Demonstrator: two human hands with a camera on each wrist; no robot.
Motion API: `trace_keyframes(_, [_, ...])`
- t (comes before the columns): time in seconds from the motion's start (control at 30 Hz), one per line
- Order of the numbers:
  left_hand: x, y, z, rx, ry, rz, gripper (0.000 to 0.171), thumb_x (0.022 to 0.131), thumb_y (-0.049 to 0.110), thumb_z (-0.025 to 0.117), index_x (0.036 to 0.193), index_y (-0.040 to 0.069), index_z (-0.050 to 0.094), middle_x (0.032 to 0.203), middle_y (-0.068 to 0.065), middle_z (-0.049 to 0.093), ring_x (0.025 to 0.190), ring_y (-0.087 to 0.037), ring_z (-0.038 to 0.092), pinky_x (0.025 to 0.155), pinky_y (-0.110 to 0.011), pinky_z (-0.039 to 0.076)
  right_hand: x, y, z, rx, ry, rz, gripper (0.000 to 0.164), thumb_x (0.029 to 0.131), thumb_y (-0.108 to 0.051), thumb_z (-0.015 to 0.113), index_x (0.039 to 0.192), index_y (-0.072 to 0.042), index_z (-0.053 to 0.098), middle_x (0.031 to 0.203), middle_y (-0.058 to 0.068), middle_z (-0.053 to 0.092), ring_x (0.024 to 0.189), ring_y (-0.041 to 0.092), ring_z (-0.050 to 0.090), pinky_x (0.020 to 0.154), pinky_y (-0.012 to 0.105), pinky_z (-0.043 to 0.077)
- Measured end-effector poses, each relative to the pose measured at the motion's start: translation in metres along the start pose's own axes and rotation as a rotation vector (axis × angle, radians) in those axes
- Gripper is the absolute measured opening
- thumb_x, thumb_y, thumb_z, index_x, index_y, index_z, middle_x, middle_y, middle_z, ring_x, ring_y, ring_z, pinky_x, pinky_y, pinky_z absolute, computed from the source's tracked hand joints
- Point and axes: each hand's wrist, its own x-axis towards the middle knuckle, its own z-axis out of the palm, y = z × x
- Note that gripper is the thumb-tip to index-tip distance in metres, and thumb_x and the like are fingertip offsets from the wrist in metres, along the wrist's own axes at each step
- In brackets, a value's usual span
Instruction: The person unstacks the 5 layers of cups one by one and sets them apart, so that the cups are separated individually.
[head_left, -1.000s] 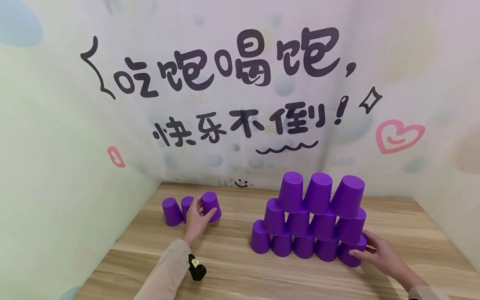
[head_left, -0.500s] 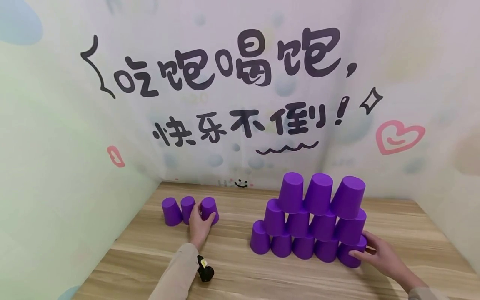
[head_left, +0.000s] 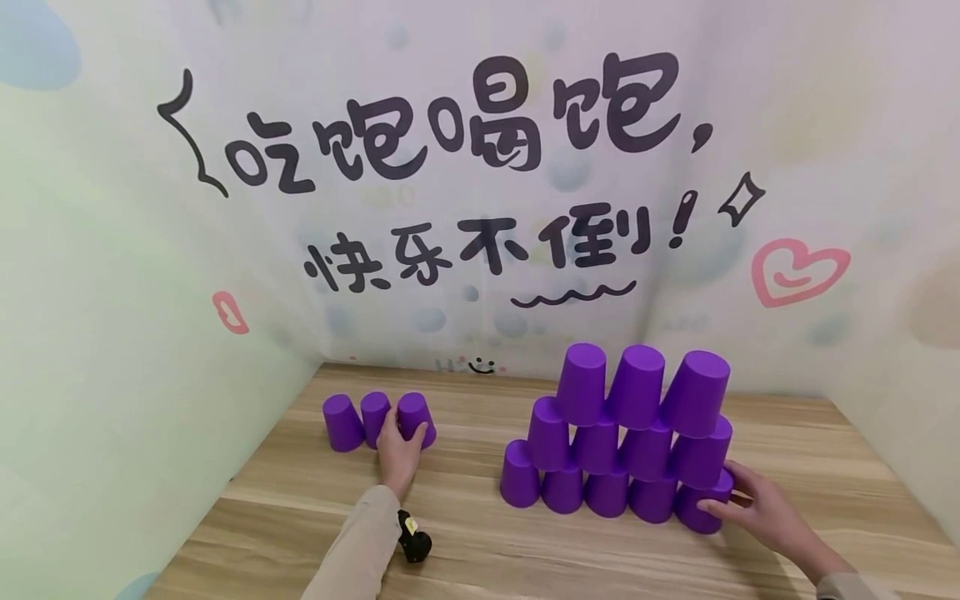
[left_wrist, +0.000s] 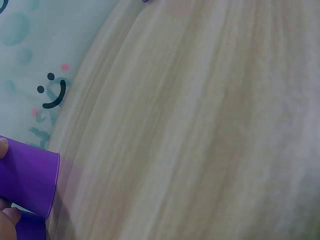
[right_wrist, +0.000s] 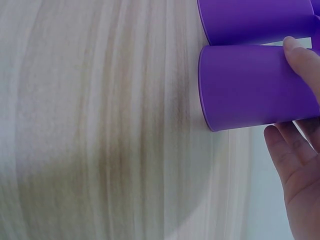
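Note:
On the left of the head view, three upside-down purple cups stand in a row. My left hand (head_left: 399, 454) grips the rightmost of them, a purple cup (head_left: 413, 409), with the thumb on its right side and fingers on its left. That cup (left_wrist: 30, 175) shows at the lower left of the left wrist view. On the right, several purple cups form a three-tier stack (head_left: 622, 448), all upside down. My right hand (head_left: 772, 512) holds the rightmost bottom cup (head_left: 699, 510), thumb in front and fingers behind. In the right wrist view this cup (right_wrist: 250, 87) has its rim against the table.
A wood-grain table (head_left: 465, 542) carries everything, with a printed curtain (head_left: 480, 183) rising behind it. Beside the left sleeve (head_left: 356, 550) is a black wrist device (head_left: 415, 543). The left cup (head_left: 342, 423) and middle cup (head_left: 375, 417) stand close together.
My left hand has lowered its cup onto the table and shifted it slightly left, closer to the other two. My right hand and the stack have stayed in place.

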Motion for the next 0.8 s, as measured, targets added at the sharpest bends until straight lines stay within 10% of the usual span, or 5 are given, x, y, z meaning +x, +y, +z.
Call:
trace_keyframes(0.4, [0.004,0.011,-0.006,-0.012,-0.022,0.026,0.058,0.080,0.007,0.064,0.129,-0.007,0.036,0.127,-0.025,0.042,0.118,-0.036,0.038,0.099,-0.044,0.030,0.000,0.000,0.000,0.001,-0.007,-0.006,0.053,0.068,0.003,0.072,0.112,0.018,0.045,0.098,-0.029,0.049,0.084,-0.007,0.053,0.065,0.018,0.051])
trace_keyframes(0.8, [0.020,0.093,-0.011,-0.165,-0.111,0.225,0.060,0.079,0.011,0.065,0.131,0.000,0.037,0.133,-0.014,0.040,0.122,-0.028,0.035,0.102,-0.041,0.027,0.001,0.001,0.000,0.004,-0.001,-0.005,0.052,0.068,0.002,0.072,0.110,0.018,0.046,0.097,-0.026,0.051,0.084,-0.007,0.053,0.065,0.018,0.051])
